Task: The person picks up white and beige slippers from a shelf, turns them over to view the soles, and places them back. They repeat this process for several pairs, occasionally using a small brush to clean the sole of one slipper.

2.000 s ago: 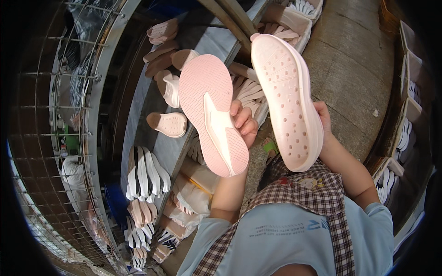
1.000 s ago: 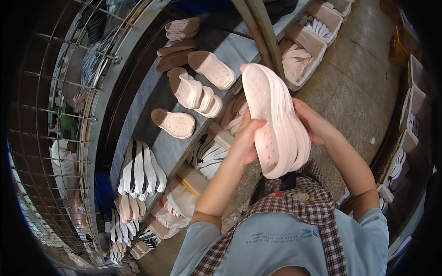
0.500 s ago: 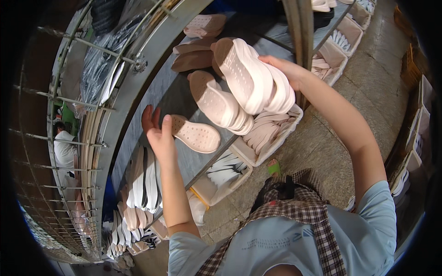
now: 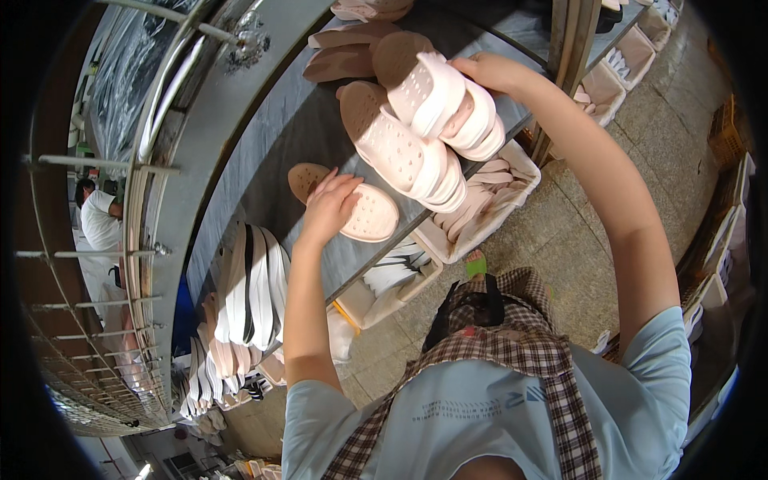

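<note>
My left hand (image 4: 326, 210) lies across the middle of a single pale pink shoe sole (image 4: 374, 214) dotted with small holes, its fingers extended over the top and its thumb hidden. To the right, my right hand (image 4: 498, 74) grips the far outer side of a stack of pale pink shoe soles (image 4: 424, 92); most of its fingers are hidden. Close against this stack on its left lies a second stack of pink soles (image 4: 392, 152). Both stacks and the single sole are on the grey tabletop (image 4: 268, 180).
More pink soles (image 4: 344, 60) lie at the far side. White and black soles (image 4: 254, 288) stand in rows at left. Below the table edge are lined bins of pink soles (image 4: 480, 200) and white soles (image 4: 396, 272). A wire rack (image 4: 104, 254) borders the left; behind it is another person (image 4: 100, 216).
My left hand has moved from beside the single sole's end onto its top. My right hand and its stack have shifted up in view and sit lower against the other stack.
</note>
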`<action>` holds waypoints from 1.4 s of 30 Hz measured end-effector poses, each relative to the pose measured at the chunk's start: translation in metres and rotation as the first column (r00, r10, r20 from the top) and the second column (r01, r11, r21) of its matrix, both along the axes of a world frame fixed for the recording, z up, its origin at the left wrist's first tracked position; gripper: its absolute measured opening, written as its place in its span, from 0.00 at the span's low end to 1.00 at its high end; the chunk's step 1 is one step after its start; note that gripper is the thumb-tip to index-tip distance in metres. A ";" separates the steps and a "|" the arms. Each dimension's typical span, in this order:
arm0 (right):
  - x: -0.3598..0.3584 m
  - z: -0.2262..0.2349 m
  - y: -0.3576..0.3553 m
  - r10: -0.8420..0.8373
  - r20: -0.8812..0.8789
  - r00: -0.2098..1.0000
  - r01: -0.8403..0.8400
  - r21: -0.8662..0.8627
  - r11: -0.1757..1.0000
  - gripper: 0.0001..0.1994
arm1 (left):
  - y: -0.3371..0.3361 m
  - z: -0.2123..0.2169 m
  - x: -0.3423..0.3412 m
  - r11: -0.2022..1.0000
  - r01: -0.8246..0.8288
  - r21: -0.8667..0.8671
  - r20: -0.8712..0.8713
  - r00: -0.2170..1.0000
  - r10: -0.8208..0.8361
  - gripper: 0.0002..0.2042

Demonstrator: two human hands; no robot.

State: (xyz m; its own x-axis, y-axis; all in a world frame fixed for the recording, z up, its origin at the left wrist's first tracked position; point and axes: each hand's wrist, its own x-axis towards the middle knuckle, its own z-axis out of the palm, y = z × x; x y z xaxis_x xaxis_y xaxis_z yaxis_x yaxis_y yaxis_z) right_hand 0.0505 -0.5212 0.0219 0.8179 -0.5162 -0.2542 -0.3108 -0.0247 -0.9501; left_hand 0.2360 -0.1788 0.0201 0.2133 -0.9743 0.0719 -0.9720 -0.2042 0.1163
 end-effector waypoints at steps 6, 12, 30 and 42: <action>-0.031 -0.007 -0.001 -0.051 0.115 0.992 0.047 0.042 0.998 0.18 | 0.003 -0.006 -0.003 0.984 -0.048 -0.171 -0.136 0.990 0.025 0.06; -0.099 0.005 0.029 -0.227 0.180 0.957 0.268 -0.255 0.929 0.12 | 0.042 0.017 -0.037 0.862 -0.250 -0.440 -0.399 0.915 0.062 0.06; -0.322 -0.209 0.260 0.676 -0.444 0.588 -0.577 0.356 0.735 0.18 | 0.056 0.046 -0.190 0.822 -0.232 -0.520 -0.045 0.968 0.245 0.15; -0.352 -0.259 0.245 0.666 -0.465 0.583 -0.650 0.225 0.726 0.18 | 0.031 0.047 -0.218 0.761 -0.247 -0.599 -0.336 0.941 0.040 0.06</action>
